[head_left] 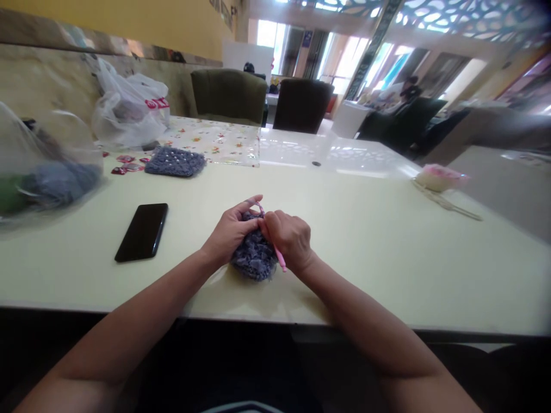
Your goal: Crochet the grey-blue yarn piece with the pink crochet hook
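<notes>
A dark blue-grey crochet piece [255, 255] hangs between my hands just over the near part of the table. My left hand [230, 229] grips its upper left edge, with the index finger raised and yarn running by it. In my right hand [289, 234] is a pink crochet hook [279, 257]; its handle end sticks out below the fist, while its tip is hidden at the work. The fingertips of both hands meet at the top of the piece.
On the pale table [361, 246] a black phone [142, 232] lies at left. Beyond it are a crocheted blue-grey square [175, 161], small red packets [128, 167] and a white plastic bag [129, 109]. A clear bag [60, 178] holds yarn. A pink-topped bundle [441, 176] sits far right.
</notes>
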`<state>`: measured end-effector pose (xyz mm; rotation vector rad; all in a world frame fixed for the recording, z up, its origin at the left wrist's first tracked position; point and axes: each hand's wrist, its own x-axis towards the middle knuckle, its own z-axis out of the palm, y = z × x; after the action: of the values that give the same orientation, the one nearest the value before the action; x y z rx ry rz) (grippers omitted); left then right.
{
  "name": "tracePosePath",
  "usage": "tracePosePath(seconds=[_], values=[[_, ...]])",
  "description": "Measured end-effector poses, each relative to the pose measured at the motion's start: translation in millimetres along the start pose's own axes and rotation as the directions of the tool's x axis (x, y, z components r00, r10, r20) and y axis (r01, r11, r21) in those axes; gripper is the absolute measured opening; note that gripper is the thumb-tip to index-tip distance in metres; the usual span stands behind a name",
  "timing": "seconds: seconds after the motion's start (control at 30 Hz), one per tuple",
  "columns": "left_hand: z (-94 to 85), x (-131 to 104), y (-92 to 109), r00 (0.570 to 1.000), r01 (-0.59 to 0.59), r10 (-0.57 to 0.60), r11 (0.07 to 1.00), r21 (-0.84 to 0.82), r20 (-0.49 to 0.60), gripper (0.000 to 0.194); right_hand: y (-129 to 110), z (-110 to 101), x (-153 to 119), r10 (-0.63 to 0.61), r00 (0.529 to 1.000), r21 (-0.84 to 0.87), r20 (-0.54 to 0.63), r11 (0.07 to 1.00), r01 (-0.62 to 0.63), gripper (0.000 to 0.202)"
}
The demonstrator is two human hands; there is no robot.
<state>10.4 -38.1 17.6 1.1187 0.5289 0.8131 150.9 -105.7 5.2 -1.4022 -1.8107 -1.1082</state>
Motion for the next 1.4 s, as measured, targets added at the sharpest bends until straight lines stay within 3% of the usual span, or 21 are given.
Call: tracePosePath(seconds=[0.1, 0.17, 0.23, 0.33, 0.43, 0.57, 0.67, 0.77, 0.87, 0.93, 1.03, 1.1, 1.23, 1.4], values=[[-3.3, 2.9, 3.0, 0.978, 0.199, -0.192, 0.976, -0.093, 0.080, 0.064, -1.2, -0.2, -2.0, -0.009, 1.000, -0.005, -0.013, 1.000, 0.009, 0.030], [-8.6, 5.0, 7.8, 0.931, 0.332, -0.308, 0.937, -0.106, 0.198, 0.067, 2.8, 0.8, -5.0, -0.050, 0.999, 0.106, -0.021, 0.993, 0.052, 0.031], [-15.2, 6.7, 13.1, 0.893, 0.385, -0.341, 0.917, -0.105, 0.292, 0.069, 8.5, 2.3, -7.8, -0.076, 0.997, 0.262, 0.001, 0.962, 0.073, 0.032], [-24.4, 9.2, 18.8, 0.897, 0.335, -0.273, 0.933, -0.129, 0.348, 0.069, 15.0, 3.5, -9.5, -0.059, 0.996, 0.426, 0.063, 0.904, 0.027, 0.027], [-30.9, 12.1, 21.5, 0.909, 0.282, -0.224, 0.952, -0.121, 0.352, 0.070, 17.0, 1.9, -8.0, -0.050, 0.996, 0.476, 0.069, 0.879, 0.011, 0.022], [-36.2, 15.4, 24.6, 0.919, 0.262, -0.225, 0.962, -0.075, 0.325, 0.066, 16.5, -5.9, -2.8, -0.054, 0.998, 0.544, 0.045, 0.839, 0.021, 0.019], [-38.7, 15.9, 27.8, 0.924, 0.259, -0.230, 0.964, -0.057, 0.306, 0.063, 17.8, -16.0, 2.7, -0.002, 0.995, 0.636, 0.102, 0.769, -0.064, 0.022], [-38.3, 14.1, 29.9, 0.937, 0.237, -0.217, 0.971, -0.041, 0.274, 0.057, 20.7, -25.1, 7.0, 0.080, 0.968, 0.742, 0.237, 0.629, -0.233, 0.024], [-31.9, 10.3, 26.5, 0.943, 0.226, -0.219, 0.974, 0.000, 0.251, 0.053, 21.2, -25.5, 7.0, 0.172, 0.896, 0.807, 0.409, 0.390, -0.443, 0.024], [-25.0, 7.4, 20.4, 0.940, 0.229, -0.230, 0.973, 0.034, 0.254, 0.050, 19.2, -20.1, 4.8, 0.211, 0.866, 0.805, 0.453, 0.319, -0.499, 0.022], [-16.2, 4.2, 10.7, 0.939, 0.160, -0.180, 0.983, 0.093, 0.291, 0.040, 14.7, -10.6, 1.8, 0.198, 0.901, 0.808, 0.385, 0.400, -0.433, 0.022], [-13.9, 3.4, 7.4, 0.940, 0.074, -0.120, 0.985, 0.155, 0.319, 0.036, 12.6, -7.7, 1.8, 0.194, 0.913, 0.818, 0.358, 0.406, -0.407, 0.023], [-16.2, 3.5, 9.7, 0.959, -0.134, 0.031, 0.924, 0.357, 0.281, 0.036, 12.1, -7.3, 5.3, 0.273, 0.830, 0.812, 0.487, 0.210, -0.545, 0.032], [-21.1, 3.4, 16.3, 0.922, -0.386, 0.316, 0.676, 0.628, 0.226, 0.040, 15.0, 8.1, 2.1, 0.188, 0.713, 0.736, 0.675, -0.105, -0.669, 0.049]])
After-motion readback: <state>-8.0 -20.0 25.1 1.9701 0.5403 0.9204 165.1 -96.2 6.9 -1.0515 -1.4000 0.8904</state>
